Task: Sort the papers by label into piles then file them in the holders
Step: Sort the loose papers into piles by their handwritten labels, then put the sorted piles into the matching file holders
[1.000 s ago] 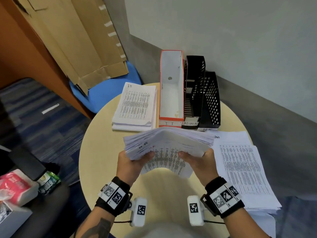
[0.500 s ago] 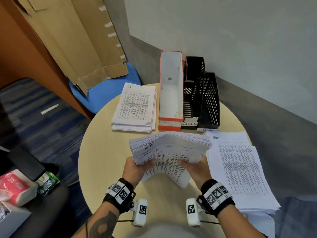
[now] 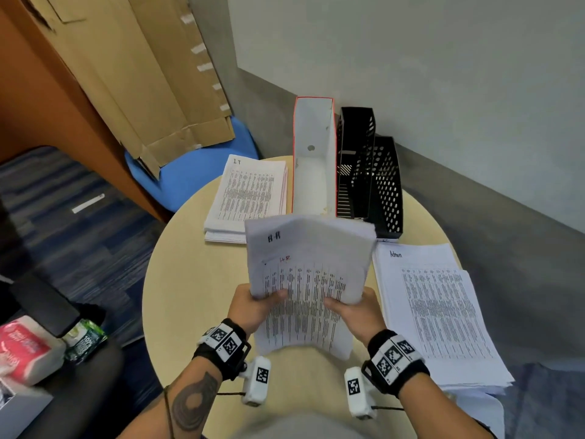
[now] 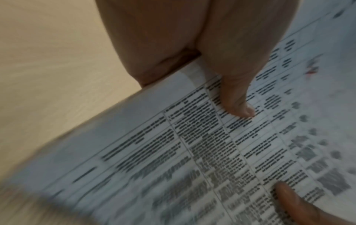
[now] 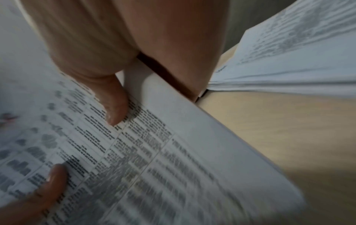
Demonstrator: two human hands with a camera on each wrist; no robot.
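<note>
Both hands hold one thick stack of printed papers (image 3: 308,267) tilted up over the round table (image 3: 183,280); its sheets read "HR". My left hand (image 3: 256,304) grips the stack's left edge, thumb on top (image 4: 238,97). My right hand (image 3: 354,307) grips the right edge, thumb on the print (image 5: 115,106). An "IT" pile (image 3: 250,194) lies at the back left, an "Admin" pile (image 3: 440,312) on the right. Behind stand a white and red holder (image 3: 315,163) and two black mesh holders (image 3: 356,163) (image 3: 387,188), all without papers.
A blue chair (image 3: 196,175) with flattened cardboard (image 3: 142,74) leaning over it stands behind the table at the left. A grey wall (image 3: 411,74) runs close behind the holders. Packets (image 3: 28,350) and a dark seat (image 3: 44,302) are at the lower left.
The stack has swung from lying nearly flat to tilted up facing me, and both hands have drawn it nearer, so the HR labels now show.
</note>
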